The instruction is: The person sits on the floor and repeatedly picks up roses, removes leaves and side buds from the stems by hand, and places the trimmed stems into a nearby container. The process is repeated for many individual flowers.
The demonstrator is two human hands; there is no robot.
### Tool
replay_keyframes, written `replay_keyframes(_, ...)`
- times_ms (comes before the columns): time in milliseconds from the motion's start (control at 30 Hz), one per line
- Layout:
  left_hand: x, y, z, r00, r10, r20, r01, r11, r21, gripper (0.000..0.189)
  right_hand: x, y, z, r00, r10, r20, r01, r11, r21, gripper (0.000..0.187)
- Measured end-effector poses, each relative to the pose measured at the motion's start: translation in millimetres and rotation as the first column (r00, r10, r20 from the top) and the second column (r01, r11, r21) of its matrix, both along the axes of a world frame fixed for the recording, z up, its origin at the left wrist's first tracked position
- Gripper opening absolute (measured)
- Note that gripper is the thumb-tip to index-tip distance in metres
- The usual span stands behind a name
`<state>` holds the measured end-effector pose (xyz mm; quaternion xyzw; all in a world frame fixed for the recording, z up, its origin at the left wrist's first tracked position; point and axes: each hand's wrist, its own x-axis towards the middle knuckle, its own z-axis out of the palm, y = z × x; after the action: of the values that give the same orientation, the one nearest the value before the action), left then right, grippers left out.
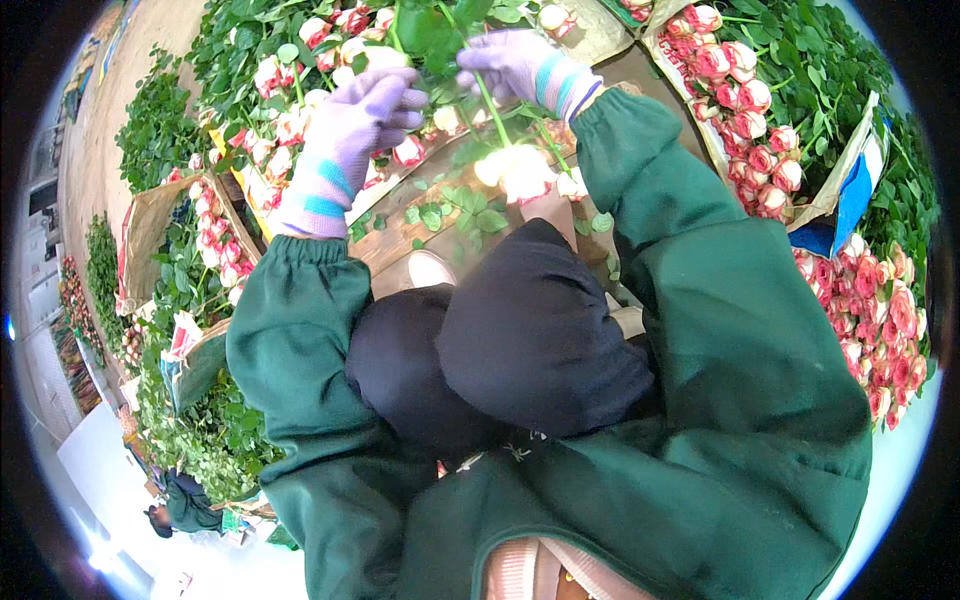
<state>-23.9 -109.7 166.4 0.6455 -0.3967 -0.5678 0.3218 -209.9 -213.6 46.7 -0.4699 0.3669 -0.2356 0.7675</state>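
My right hand (517,71), in a lilac knit glove with teal bands, has its fingers on the green stem of a rose (527,176). That bloom hangs head down above my knees, white with pink edges and partly overexposed. A second rose (572,184) hangs beside it; whether the same hand holds it is unclear. My left hand (367,124), gloved alike, is raised at the upper left with its fingers partly bent. It is close to a pale rose head (382,58), and I cannot tell whether it touches it. Leaves hide part of the stems between my hands.
A heap of leafy roses (289,127) lies beyond my left hand. More pink-and-white roses (750,112) lie in wrapping to the right, with a further pile (877,322) below. Loose leaves (469,210) are scattered on wooden boards (401,251). A person (187,502) is at the lower left.
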Motion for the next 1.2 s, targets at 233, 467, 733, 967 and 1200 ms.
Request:
replay_keyframes(233,-37.4,2.8,-11.6,0.728,0.163,-0.666,-0.044,0.980,0.192,0.023,0.4,-27.5,84.7,0.999,0.045,-0.002,-0.045,0.996,0.074,0.018)
replay_keyframes(467,-22.8,0.8,15.3,0.331,-0.197,0.923,0.822,0.541,-0.179,0.047,33.7,-33.0,91.0,0.995,0.003,-0.102,-0.020,0.987,-0.162,0.027)
replay_keyframes(733,-36.8,7.2,31.1,0.829,-0.477,0.291,0.559,0.696,-0.451,0.047,22.4,-26.0,107.8,0.998,0.028,-0.063,-0.044,0.962,-0.268,0.020)
replay_keyframes(967,-30.9,20.1,66.8,0.960,-0.173,0.219,0.210,0.965,-0.157,0.035,7.0,-9.4,114.7,0.987,-0.016,0.160,-0.001,0.995,0.105,0.016)
replay_keyframes(1200,29.5,-63.5,69.9,0.777,0.450,0.440,0.021,0.681,-0.732,0.037,-25.7,-2.3,104.3,0.989,0.057,-0.137,-0.075,0.988,-0.133,0.017)
